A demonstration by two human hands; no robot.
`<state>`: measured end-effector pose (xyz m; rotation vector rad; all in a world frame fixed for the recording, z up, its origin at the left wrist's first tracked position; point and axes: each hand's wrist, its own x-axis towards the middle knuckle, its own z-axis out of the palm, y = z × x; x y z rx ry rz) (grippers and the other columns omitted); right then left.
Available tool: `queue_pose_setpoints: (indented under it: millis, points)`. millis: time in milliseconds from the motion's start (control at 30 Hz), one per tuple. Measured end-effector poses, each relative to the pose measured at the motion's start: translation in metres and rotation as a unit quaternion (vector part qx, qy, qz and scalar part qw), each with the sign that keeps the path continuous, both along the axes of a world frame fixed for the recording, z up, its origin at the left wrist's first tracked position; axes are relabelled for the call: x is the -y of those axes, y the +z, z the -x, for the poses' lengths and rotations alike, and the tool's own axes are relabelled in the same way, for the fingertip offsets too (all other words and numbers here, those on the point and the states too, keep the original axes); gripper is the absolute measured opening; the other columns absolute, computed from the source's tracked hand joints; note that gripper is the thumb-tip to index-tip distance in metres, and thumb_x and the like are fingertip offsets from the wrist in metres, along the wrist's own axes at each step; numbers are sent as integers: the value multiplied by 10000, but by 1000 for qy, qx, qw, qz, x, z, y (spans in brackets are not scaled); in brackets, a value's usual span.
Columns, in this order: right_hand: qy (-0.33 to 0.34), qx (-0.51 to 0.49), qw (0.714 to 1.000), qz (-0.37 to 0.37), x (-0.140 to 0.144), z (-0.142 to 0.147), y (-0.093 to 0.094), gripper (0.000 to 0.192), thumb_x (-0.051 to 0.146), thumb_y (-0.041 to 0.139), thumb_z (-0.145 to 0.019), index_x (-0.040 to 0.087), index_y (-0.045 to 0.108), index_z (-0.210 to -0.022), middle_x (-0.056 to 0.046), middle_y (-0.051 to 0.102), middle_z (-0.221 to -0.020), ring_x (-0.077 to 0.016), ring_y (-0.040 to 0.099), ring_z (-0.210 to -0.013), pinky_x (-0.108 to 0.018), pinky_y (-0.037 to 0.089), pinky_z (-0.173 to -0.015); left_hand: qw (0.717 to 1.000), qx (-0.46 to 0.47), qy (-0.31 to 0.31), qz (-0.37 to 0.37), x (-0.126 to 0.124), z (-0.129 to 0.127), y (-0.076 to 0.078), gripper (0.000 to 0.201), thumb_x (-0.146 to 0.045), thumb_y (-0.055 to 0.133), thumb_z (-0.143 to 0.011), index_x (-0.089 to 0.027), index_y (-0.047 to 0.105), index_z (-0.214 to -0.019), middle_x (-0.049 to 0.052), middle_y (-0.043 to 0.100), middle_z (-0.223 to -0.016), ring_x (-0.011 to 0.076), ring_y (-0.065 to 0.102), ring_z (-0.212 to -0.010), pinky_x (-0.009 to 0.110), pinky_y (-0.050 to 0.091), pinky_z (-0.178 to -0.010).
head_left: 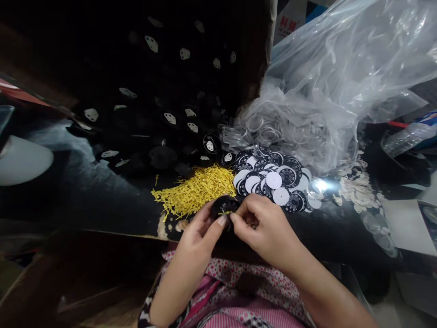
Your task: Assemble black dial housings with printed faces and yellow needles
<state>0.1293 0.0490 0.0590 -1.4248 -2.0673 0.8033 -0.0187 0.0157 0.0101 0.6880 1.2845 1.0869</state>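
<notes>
Between the thumb and fingers of my left hand (201, 234) is a small round black gauge (222, 204) with a black dial marked in white. Across its dial lies a thin yellow pointer (224, 212). My right hand (266, 223) is closed in a pinch at the pointer's right end, touching the gauge's edge. Just beyond my left hand is a heap of yellow pointers (201, 187). Past my right hand lies a pile of round dial plates (273, 180), some black side up, others white side up.
A large dark box (102, 54) at the back holds many black gauge bodies (164, 157) with white plates. Clear rings spill from a plastic bag (327, 100) at back right. Small pale flat parts (360, 184) and clear discs (380, 232) lie farther right, beside a white box (406, 225).
</notes>
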Motion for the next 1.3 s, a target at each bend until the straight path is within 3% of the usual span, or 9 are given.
queue_pose_setpoints:
  millis: [100,233,500,600,733,867,1033,1100,1300]
  points:
    - [49,65,992,-94,-6,-3,-2,65,181,591,-889,158,646,-914,-40,661,-863,-177,582,-790,-329,376,-745,998,59,-15,22,0,4,-2,485,-384,703,-829,-285,603,-1293,30,647,-1332,243,548,-1286,346,453,-1075]
    - [85,156,967,-180,-10,1,-7,131,182,526,-901,153,635,-835,-53,654,-796,-204,578,-779,-356,364,-742,999,36,-12,27,4,1,-2,385,-394,683,-843,-307,674,-1218,-4,595,-1400,254,454,-1370,361,380,-1138]
    - [39,92,995,16,-15,-5,2,74,175,577,-880,181,643,-847,-1,685,-785,-137,597,-706,-294,422,-746,995,75,54,47,4,-17,-23,333,-448,675,-833,-327,718,-1140,12,651,-1326,298,543,-1289,374,524,-1022]
    - [44,37,998,29,-44,-27,1,114,198,565,-913,198,675,-883,-4,698,-854,-132,626,-772,-264,455,-746,994,89,48,42,0,-16,-28,362,-436,709,-814,-307,715,-1153,26,629,-1356,293,521,-1311,373,521,-1027]
    - [-169,115,973,-103,-115,-56,-11,277,259,569,-923,175,613,-1183,-145,576,-1244,-213,624,-922,-381,470,-842,993,105,61,5,-3,-17,-35,337,-426,679,-845,-293,708,-1153,42,630,-1351,295,544,-1285,427,535,-1015]
    - [-169,183,960,-127,-156,-67,-16,189,164,585,-870,143,631,-1052,-171,563,-1214,-253,608,-945,-418,451,-859,992,107,70,11,-3,-18,-40,339,-406,695,-838,-272,698,-1149,50,658,-1305,283,619,-1190,453,516,-1032]
    - [-152,109,972,-145,-108,-53,-9,94,181,539,-919,168,610,-979,-67,660,-926,-168,617,-818,-306,470,-794,973,177,135,61,-10,-22,-23,294,-390,760,-777,-183,720,-983,85,740,-1081,279,713,-982,465,579,-930]
    - [-73,74,986,-127,-75,-40,-10,105,209,538,-940,185,635,-970,-40,687,-865,-158,633,-789,-286,482,-767,960,239,115,86,-15,-23,-11,273,-380,734,-807,-163,717,-972,103,751,-1033,273,726,-939,455,585,-913]
    - [66,98,978,-169,-13,-17,-22,312,399,562,-956,211,667,-1183,-131,566,-1401,-272,555,-1191,-451,421,-984,944,292,100,118,-23,-20,5,231,-395,631,-895,-210,733,-985,80,754,-1059,186,719,-942,285,591,-854]
